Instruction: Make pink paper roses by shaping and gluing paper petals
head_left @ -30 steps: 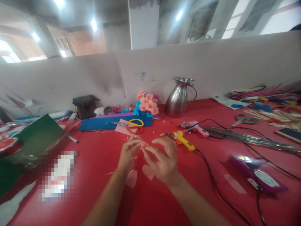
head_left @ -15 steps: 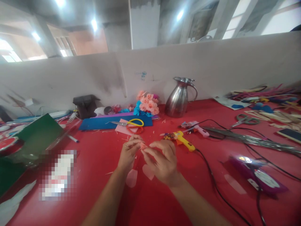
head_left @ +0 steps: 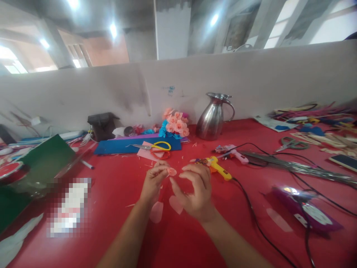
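Between its thumb and fingers my left hand (head_left: 154,182) pinches a small pink paper flower (head_left: 171,171). Just right of the flower is my right hand (head_left: 196,190), its thumb and fingers apart in a curve with nothing between them. Two pale pink petals lie on the red table under the hands, one petal (head_left: 156,212) near my left wrist and another petal (head_left: 176,205) by my right hand. Beyond my right hand rests a yellow glue gun (head_left: 220,169).
Yellow-handled scissors (head_left: 162,146) lie on a blue sheet (head_left: 111,146). Behind stand a bunch of pink flowers (head_left: 177,124) and a steel jug (head_left: 211,118). To the right are a pink glue gun (head_left: 238,155), black cords, wires (head_left: 304,169) and a purple item (head_left: 318,219).
My right hand has let go of the pink flower and its fingers have spread apart. The flower's petals now show more openly in my left hand.
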Demonstrator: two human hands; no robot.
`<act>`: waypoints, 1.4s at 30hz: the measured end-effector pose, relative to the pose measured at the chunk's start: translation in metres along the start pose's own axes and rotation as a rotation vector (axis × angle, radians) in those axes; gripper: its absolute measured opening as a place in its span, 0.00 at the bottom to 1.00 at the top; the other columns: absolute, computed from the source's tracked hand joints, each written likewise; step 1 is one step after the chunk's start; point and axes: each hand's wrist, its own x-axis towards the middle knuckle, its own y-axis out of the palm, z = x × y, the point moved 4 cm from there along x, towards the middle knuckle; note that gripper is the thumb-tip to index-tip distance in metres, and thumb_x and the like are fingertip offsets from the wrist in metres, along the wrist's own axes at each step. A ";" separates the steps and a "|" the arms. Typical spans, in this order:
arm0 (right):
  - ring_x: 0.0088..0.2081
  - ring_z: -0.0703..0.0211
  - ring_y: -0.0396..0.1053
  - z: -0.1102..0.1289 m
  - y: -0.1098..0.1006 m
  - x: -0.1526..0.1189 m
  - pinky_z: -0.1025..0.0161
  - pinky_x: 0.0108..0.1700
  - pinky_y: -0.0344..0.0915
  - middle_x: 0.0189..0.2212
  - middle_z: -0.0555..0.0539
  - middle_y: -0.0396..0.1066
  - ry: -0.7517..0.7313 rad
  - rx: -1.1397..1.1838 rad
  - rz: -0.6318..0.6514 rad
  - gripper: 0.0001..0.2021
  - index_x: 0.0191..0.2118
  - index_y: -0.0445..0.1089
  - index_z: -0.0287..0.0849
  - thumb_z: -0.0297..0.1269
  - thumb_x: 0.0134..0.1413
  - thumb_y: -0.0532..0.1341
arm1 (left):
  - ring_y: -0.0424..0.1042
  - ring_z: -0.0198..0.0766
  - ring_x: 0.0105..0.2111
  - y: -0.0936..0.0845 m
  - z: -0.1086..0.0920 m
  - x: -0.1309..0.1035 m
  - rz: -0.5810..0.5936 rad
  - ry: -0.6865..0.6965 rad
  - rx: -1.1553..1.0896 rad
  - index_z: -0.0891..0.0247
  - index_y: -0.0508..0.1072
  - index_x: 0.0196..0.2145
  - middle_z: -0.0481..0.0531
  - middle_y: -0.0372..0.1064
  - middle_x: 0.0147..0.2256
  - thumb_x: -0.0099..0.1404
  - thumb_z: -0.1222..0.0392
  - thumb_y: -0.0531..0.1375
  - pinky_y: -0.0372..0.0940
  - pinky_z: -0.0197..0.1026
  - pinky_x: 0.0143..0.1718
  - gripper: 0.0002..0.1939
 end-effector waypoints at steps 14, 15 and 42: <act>0.37 0.57 0.63 -0.001 0.005 0.000 0.53 0.43 0.62 0.35 0.47 0.63 0.074 0.037 0.054 0.06 0.33 0.69 0.44 0.28 0.46 0.61 | 0.62 0.33 0.34 0.000 0.002 0.000 0.004 -0.014 -0.006 0.63 0.76 0.26 0.49 0.61 0.31 0.53 0.62 0.63 0.58 0.35 0.38 0.03; 0.37 0.57 0.63 -0.002 0.004 -0.001 0.54 0.42 0.62 0.35 0.47 0.63 0.071 0.041 0.051 0.06 0.33 0.69 0.44 0.28 0.46 0.61 | 0.62 0.33 0.34 0.000 0.001 0.000 0.001 -0.015 -0.004 0.63 0.76 0.26 0.49 0.62 0.31 0.53 0.61 0.63 0.58 0.34 0.38 0.03; 0.31 0.59 0.70 -0.079 0.038 -0.024 0.64 0.34 0.62 0.29 0.49 0.75 0.674 0.087 0.868 0.05 0.28 0.74 0.44 0.31 0.44 0.60 | 0.59 0.28 0.25 -0.029 0.006 0.007 -0.268 -0.041 -0.023 0.63 0.66 0.23 0.45 0.60 0.24 0.55 0.59 0.61 0.55 0.31 0.29 0.08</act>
